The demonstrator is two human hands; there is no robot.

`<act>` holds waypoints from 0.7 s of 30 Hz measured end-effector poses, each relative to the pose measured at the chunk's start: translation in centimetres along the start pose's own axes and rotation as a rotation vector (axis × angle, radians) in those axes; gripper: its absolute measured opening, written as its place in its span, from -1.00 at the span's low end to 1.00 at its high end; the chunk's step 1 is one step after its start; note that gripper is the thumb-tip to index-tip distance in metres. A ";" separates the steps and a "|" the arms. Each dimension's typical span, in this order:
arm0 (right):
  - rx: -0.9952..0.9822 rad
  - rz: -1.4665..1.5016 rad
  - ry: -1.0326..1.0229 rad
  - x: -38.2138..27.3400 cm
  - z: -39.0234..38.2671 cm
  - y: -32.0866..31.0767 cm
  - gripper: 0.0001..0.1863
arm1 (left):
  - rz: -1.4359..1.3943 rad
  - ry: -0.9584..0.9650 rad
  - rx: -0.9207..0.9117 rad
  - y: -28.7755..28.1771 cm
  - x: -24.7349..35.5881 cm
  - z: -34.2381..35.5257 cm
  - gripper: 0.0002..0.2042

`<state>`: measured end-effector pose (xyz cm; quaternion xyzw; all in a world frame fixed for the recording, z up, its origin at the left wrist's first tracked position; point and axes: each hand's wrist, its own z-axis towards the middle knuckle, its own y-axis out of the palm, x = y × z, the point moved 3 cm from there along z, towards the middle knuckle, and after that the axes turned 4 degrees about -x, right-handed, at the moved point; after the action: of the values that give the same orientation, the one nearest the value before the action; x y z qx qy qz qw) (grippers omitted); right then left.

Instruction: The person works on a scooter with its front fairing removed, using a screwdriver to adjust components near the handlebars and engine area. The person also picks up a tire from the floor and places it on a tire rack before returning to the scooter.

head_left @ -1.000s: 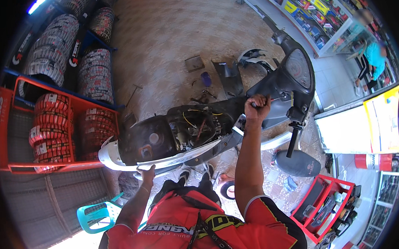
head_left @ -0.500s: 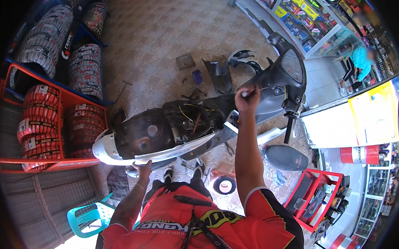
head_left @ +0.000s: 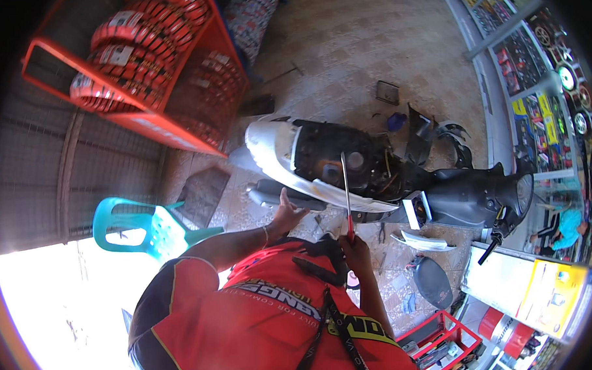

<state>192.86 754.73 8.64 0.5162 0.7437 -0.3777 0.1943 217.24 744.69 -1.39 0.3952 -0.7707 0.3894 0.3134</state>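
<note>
A scooter lies across in front of me, its seat off and its inner parts bare. Its white side panel runs along the near side of the black body. My right hand is closed round the red handle of a long screwdriver, its metal shaft pointing away from me over the panel. My left hand is open, fingers spread, just short of the panel and beside the dark exhaust guard. A small white box sits on the scooter's footwell.
Red-wrapped tyres fill a red rack at the left. A turquoise chair stands near my left arm. Removed dark panels lie beyond the scooter; a loose seat and a red tool cart are at the right. A person sits far right.
My view has swung left. My right hand has come back from near the headlight, the screwdriver now plainly showing. My left hand has let go of the white panel's edge and spread its fingers.
</note>
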 end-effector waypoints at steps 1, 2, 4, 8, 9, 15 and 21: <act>0.004 -0.055 -0.084 -1.4 0.3 1.4 -0.63 | 0.031 -0.010 -0.003 -1.1 -0.6 -0.3 0.13; 0.023 -0.109 -0.184 -3.1 0.9 2.5 -0.60 | 0.000 0.002 -0.010 -2.3 -1.0 -0.6 0.12; -0.007 -0.116 -0.268 -6.2 2.2 4.5 -0.59 | -0.082 -0.027 -0.031 -4.2 -1.8 -1.2 0.11; -0.115 -0.110 -0.304 -10.7 3.4 6.9 -0.63 | -0.143 -0.070 0.102 -7.5 -3.7 -2.5 0.06; -0.128 -0.102 -0.328 -11.5 3.6 7.5 -0.63 | -0.201 -0.121 0.112 -8.0 -4.7 -2.9 0.04; 0.101 -0.155 -0.362 -13.1 6.6 7.1 -0.58 | -0.129 -0.014 0.116 -10.6 -13.4 -4.0 0.03; 0.352 -0.042 -0.367 -14.5 12.8 6.6 -0.63 | 1.325 0.841 0.295 -16.1 -15.4 -7.2 -0.02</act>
<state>203.29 737.18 7.98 0.4493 0.6292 -0.5928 0.2255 239.79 750.19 -4.27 -0.2879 -0.6029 0.7091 0.2256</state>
